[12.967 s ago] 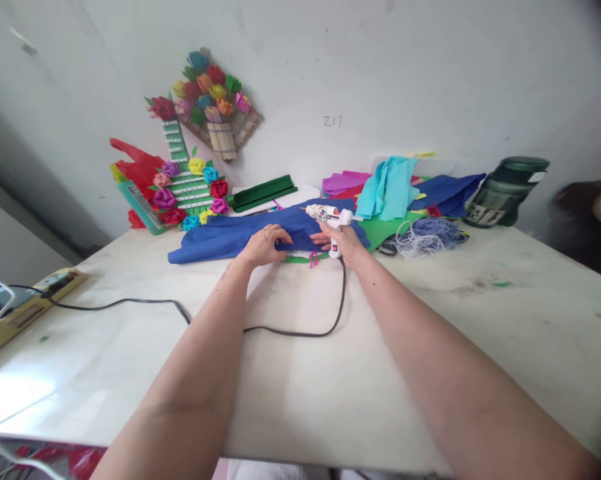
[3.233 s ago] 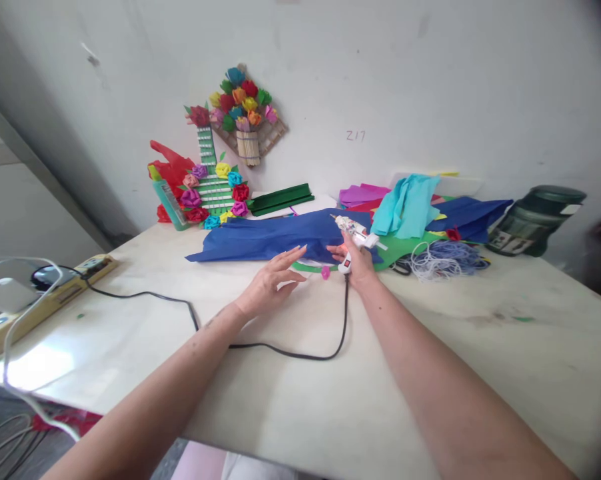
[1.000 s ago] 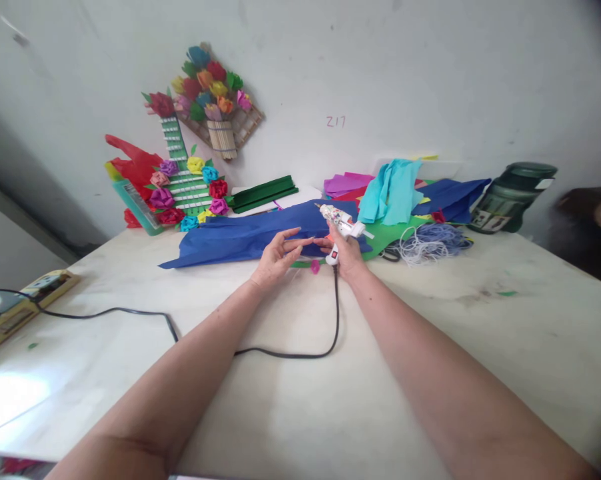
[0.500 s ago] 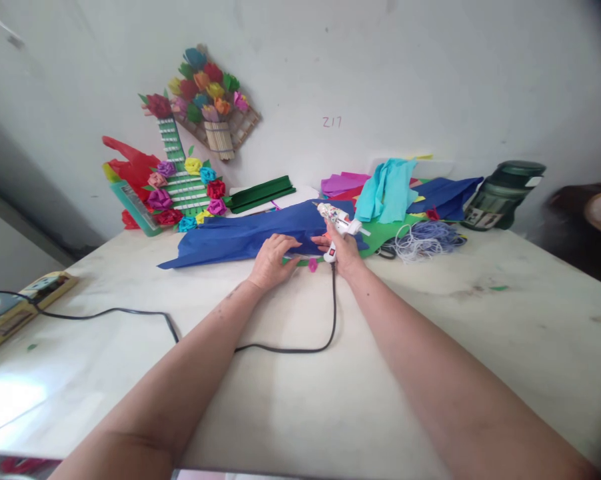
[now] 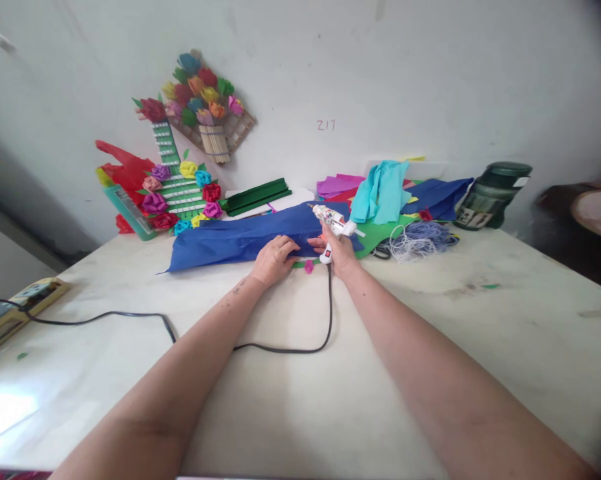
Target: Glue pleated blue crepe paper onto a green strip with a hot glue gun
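A white hot glue gun (image 5: 337, 225) is in my right hand (image 5: 344, 255), its nozzle pointing up and left over a long blue sheet of paper (image 5: 220, 243). Some fingers of that hand reach left beneath the gun toward the paper. My left hand (image 5: 274, 260) is closed on the near edge of the blue sheet, its fingertips partly hidden. Between the hands, at the sheet's near edge, lie a green strip (image 5: 300, 264) and a small pink piece (image 5: 308, 267). A black cord (image 5: 329, 313) hangs from the gun's handle and passes under my left forearm.
A flower-decorated paper guitar (image 5: 183, 190) and a glue bottle (image 5: 128, 210) stand at back left. Behind the blue sheet are dark green paper (image 5: 258, 197) and turquoise paper (image 5: 379, 192). String (image 5: 420, 240) and a dark green jar (image 5: 495, 195) are right; a power strip (image 5: 28, 303) is left.
The fingers of my left hand have closed in on the paper's edge, and the sheet's left end has shifted slightly. The glue gun stays in my right hand. The view has shifted a little.
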Motion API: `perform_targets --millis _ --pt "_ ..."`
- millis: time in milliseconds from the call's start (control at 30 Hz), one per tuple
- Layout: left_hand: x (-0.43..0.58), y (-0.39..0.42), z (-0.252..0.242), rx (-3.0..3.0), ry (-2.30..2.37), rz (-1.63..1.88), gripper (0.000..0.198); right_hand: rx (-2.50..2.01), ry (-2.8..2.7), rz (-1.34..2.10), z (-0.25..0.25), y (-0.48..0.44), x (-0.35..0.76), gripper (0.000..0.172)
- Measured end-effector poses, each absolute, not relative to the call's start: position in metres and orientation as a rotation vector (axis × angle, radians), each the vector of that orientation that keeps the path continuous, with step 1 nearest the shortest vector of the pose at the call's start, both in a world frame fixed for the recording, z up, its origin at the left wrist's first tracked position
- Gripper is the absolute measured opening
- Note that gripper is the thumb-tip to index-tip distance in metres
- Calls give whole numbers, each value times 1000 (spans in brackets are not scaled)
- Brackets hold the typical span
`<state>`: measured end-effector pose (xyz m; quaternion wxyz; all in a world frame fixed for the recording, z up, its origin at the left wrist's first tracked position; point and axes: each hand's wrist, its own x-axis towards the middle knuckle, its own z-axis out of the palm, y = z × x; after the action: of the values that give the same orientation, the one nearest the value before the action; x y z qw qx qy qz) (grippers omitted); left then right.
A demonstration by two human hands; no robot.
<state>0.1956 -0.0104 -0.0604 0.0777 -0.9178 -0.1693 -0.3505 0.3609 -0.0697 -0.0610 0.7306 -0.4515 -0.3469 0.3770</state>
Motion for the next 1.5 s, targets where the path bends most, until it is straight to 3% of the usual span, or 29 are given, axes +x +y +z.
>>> perform_targets --millis 567,1500 --pt "203 -10 -59 -2703 -597 -957 11 -1019 -773 829 -59 -71 361 41" --pt "194 -5 -60 -2685 -391 -921 23 -1026 -879 840 -54 -75 370 38"
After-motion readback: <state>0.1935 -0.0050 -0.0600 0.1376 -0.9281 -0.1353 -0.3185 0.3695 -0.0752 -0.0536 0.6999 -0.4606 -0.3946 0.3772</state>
